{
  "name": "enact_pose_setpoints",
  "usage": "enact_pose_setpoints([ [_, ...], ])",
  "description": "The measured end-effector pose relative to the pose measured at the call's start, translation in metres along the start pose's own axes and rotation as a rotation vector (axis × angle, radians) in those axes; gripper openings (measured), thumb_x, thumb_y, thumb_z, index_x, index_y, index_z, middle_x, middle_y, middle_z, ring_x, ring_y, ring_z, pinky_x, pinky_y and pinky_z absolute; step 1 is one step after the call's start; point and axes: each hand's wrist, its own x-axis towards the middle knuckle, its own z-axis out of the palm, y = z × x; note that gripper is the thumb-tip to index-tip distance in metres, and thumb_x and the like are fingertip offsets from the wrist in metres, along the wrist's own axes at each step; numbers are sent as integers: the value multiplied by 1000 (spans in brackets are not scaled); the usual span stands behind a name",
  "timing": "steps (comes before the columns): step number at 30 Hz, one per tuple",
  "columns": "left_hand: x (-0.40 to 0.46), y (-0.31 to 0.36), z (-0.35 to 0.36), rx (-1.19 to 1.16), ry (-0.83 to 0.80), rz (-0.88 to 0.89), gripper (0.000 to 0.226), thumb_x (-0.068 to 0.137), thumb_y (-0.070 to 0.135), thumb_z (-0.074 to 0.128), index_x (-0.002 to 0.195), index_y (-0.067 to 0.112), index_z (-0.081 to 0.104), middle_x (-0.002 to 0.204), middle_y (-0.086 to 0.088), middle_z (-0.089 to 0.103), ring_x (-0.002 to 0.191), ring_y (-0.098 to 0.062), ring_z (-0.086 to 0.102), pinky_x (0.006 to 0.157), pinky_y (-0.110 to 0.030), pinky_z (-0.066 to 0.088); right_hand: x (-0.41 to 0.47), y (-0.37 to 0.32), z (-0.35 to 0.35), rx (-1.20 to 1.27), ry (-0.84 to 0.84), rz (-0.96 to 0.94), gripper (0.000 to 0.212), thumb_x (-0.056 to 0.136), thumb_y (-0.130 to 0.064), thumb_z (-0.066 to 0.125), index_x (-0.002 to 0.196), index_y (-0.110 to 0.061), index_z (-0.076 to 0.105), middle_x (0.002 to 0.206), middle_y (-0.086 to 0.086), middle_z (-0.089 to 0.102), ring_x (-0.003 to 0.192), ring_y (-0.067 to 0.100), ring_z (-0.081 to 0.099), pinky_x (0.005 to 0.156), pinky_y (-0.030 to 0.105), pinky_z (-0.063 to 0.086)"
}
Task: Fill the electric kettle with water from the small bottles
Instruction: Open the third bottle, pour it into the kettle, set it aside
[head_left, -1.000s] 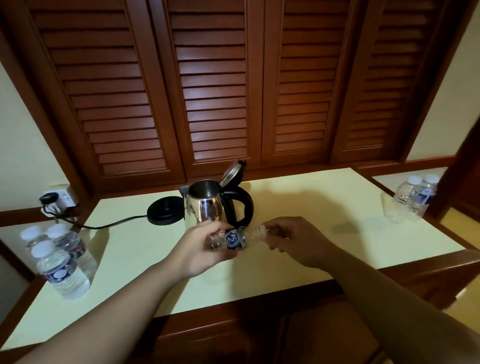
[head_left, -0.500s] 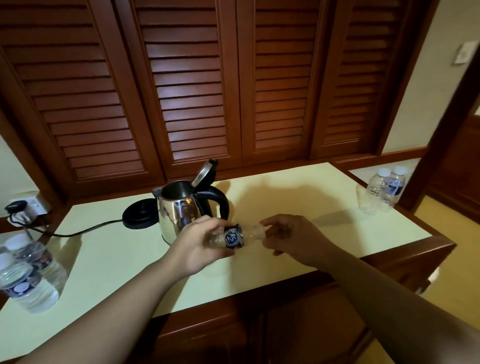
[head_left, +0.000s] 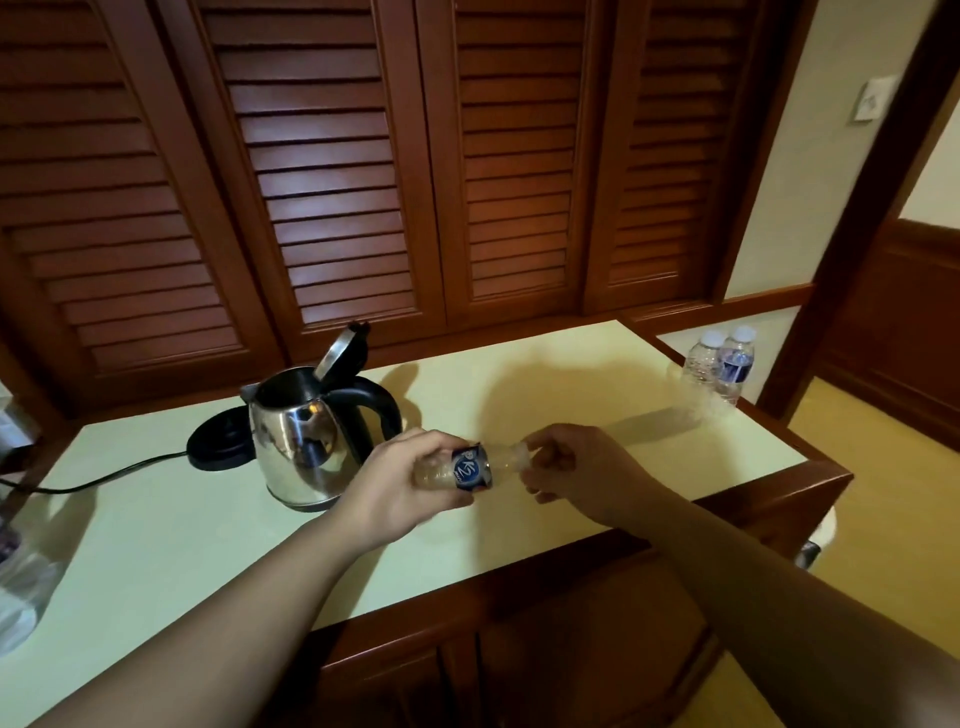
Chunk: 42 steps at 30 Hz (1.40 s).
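A steel electric kettle (head_left: 298, 441) with a black handle stands on the pale counter (head_left: 156, 525), its lid tipped open, off its black base (head_left: 218, 447). Just right of the kettle, my left hand (head_left: 395, 483) grips a small clear bottle (head_left: 470, 467) with a blue label, held sideways over the counter. My right hand (head_left: 571, 467) is closed around the bottle's neck end; the cap is hidden by the fingers.
Two small bottles (head_left: 722, 364) stand at the counter's far right corner. Another bottle (head_left: 21, 582) shows partly at the left edge. A black cord (head_left: 93, 478) runs left from the base. Louvred wooden doors (head_left: 363, 182) rise behind the counter.
The view has swung to the right, so the left bottles have slid almost out of frame. Both hands stay on the sideways bottle beside the kettle.
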Motion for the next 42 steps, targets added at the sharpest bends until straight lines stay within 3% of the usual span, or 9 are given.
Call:
enact_pose_setpoints([
  [7, 20, 9, 27, -21, 1, -12, 48, 67, 52, 88, 111, 41, 71, 105, 11, 70, 99, -7, 64, 88, -31, 52, 0, 15, -30, -234, -26, -39, 16, 100, -36, 64, 107, -22, 65, 84, 1, 74, 72, 12, 74, 68, 27, 62],
  [13, 42, 16, 56, -34, -24, -12, 51, 68, 44, 92, 113, 37, 70, 104, 10, 68, 95, -6, 63, 80, -29, 50, 4, 34, -43, -56, 104, 15, 19, 93, -32, 74, 100, -15, 69, 85, 4, 76, 76, 17, 74, 71, 34, 65],
  [16, 56, 21, 77, -39, -22, -61, 63, 72, 41, 93, 128, 32, 67, 116, 12, 66, 105, -6, 63, 88, -28, 50, 5, 45, -58, -63, 201, 32, 17, 91, -31, 76, 99, -17, 70, 85, 3, 75, 75, 17, 74, 71, 38, 65],
  [21, 80, 26, 119, 100, -128, -157, 83, 79, 43, 88, 151, 29, 48, 145, 8, 52, 132, -10, 52, 99, -16, 35, -3, 67, -98, -215, 365, 28, 21, 90, -39, 76, 105, -25, 69, 88, -5, 73, 74, 14, 71, 69, 40, 63],
  [26, 103, 20, 154, 207, -271, -240, 78, 83, 54, 74, 151, 26, 49, 155, 1, 48, 140, -21, 49, 114, -32, 39, -17, 78, -139, -333, 535, 50, 29, 92, -32, 73, 119, -23, 68, 104, -8, 69, 94, 9, 65, 76, 27, 56],
  [31, 110, 0, 174, 518, -273, -223, 76, 93, 74, 36, 158, 35, 36, 170, 4, 26, 157, -17, 22, 129, -49, 10, -20, 84, -185, -546, 630, 96, 36, 89, -34, 75, 122, -22, 71, 103, -5, 68, 86, 12, 62, 68, 27, 47],
  [35, 117, -1, 174, 519, -274, -256, 76, 96, 72, 32, 162, 35, 27, 172, 7, 19, 159, -16, 15, 131, -48, 7, -7, 95, -223, -681, 622, 177, 26, 91, -31, 70, 114, -21, 72, 105, 1, 71, 74, 8, 58, 52, 18, 36],
  [39, 113, 1, 172, 465, -233, -269, 72, 97, 68, 38, 161, 35, 32, 170, 8, 23, 157, -15, 19, 131, -46, 8, 11, 105, -253, -622, 677, 301, 33, 92, -25, 68, 123, -14, 68, 113, 8, 71, 85, 20, 66, 55, 23, 52],
  [42, 112, 4, 170, 428, -205, -279, 68, 98, 63, 46, 159, 34, 37, 170, 8, 26, 156, -17, 21, 131, -44, 9, 26, 111, -266, -621, 655, 346, 39, 91, -25, 74, 128, -14, 66, 119, 10, 69, 93, 23, 67, 55, 20, 48],
])
